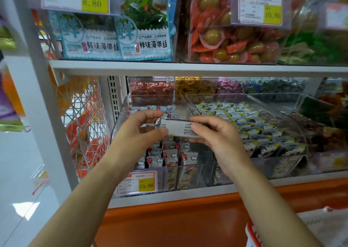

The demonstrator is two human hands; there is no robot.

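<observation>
A small white snack packet (pixel 178 127) with fine print on its back is held level in front of a store shelf. My left hand (pixel 140 129) pinches its left end between thumb and fingers. My right hand (pixel 214 133) grips its right end the same way. The packet hovers over a clear plastic bin (pixel 120 118) that holds several similar white packets with red and cloud marks (pixel 169 156).
A second clear bin (pixel 293 126) with black-and-yellow packets sits to the right. A yellow 15.80 price tag (pixel 137 182) hangs on the bin front. The white shelf board (pixel 188 67) above carries seaweed bags (pixel 145 30) and a box of wrapped sweets (pixel 226 39). An orange base panel (pixel 178 222) runs below.
</observation>
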